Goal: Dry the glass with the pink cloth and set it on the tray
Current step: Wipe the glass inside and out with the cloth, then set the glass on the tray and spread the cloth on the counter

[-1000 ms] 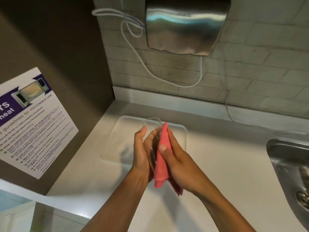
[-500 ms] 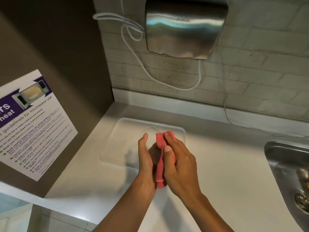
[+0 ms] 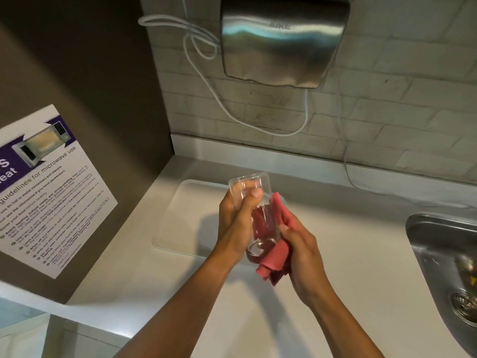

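A clear drinking glass (image 3: 260, 218) is held in the air above the counter, tilted with its mouth pointing away from me and its base toward me. My left hand (image 3: 236, 220) grips its upper part, thumb across the front. My right hand (image 3: 300, 251) presses the pink cloth (image 3: 275, 259) against the glass's right side and base; part of the cloth shows through the glass. A white rectangular tray (image 3: 185, 215) lies flat on the counter just behind and left of my hands, with nothing seen on it.
A steel sink (image 3: 444, 257) is set into the white counter (image 3: 361, 241) at the right. A metal hand dryer (image 3: 284, 40) with a white cable hangs on the tiled wall. A brown side panel carrying a microwave notice (image 3: 46, 187) stands at the left.
The glass has turned and lifted so its mouth now shows above my left hand. My right hand and the cloth slid down from the glass's top to its side and base.
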